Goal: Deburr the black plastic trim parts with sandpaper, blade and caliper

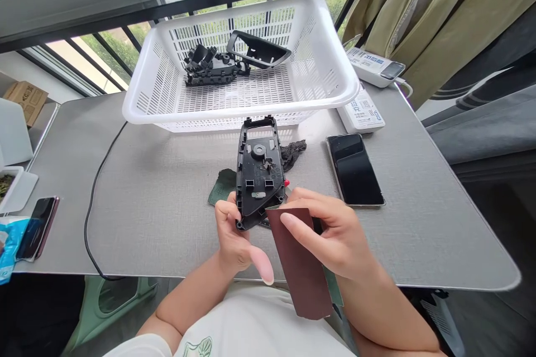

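Above the desk [419, 234], between basket [234, 114] and near edge, the left hand [235, 241] grips the black part [260, 174], thumb spread; the right hand [335, 228] pinches the brown sheet [300, 268] between thumb and fingers.

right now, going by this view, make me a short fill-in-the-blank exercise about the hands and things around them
1. The left hand holds a ____ plastic part.
2. The right hand holds a brown sheet, and the phone nearest it lies screen ____.
3. The basket is coloured ____.
4. The table has a ____ top.

Missing words: black; up; white; grey.
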Demonstrator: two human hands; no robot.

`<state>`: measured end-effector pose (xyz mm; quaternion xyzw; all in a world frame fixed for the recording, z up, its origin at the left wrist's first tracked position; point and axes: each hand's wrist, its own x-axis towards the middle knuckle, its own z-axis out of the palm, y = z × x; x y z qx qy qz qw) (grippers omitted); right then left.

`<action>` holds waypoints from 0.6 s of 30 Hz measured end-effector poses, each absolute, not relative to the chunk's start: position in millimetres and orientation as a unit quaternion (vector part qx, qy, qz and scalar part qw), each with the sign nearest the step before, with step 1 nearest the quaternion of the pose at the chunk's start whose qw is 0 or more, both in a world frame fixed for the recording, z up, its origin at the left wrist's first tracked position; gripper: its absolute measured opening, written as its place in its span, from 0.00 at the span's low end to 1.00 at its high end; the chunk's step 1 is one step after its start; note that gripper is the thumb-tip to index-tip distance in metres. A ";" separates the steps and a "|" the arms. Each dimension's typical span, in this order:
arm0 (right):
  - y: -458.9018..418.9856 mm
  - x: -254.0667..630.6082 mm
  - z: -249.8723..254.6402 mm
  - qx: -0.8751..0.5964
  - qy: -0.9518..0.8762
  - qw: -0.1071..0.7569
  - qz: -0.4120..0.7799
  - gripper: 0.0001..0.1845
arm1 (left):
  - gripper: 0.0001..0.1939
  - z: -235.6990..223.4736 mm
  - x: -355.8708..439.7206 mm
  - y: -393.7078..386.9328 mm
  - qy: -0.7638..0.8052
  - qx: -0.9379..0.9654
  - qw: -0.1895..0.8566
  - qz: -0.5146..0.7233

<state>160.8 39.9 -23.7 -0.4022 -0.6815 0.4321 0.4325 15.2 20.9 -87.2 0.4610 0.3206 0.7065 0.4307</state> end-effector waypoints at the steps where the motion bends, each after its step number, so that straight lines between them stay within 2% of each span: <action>1: 39.8 160.5 -24.0 -0.393 -0.684 0.430 0.438 0.09 | 0.37 -86.7 15.3 20.3 0.332 0.457 0.429 0.705; 7: 42.8 161.6 -21.9 -0.434 -0.634 0.437 0.467 0.11 | 0.37 -83.2 16.5 17.0 0.384 0.414 0.446 0.694; 11: 47.6 163.8 -22.1 -0.422 -0.570 0.458 0.536 0.17 | 0.30 -79.1 16.4 17.8 0.423 0.338 0.487 0.686; 18: 51.2 161.5 -30.6 -0.399 -0.492 0.503 0.588 0.19 | 0.23 -69.2 11.5 18.2 0.412 0.255 0.601 0.635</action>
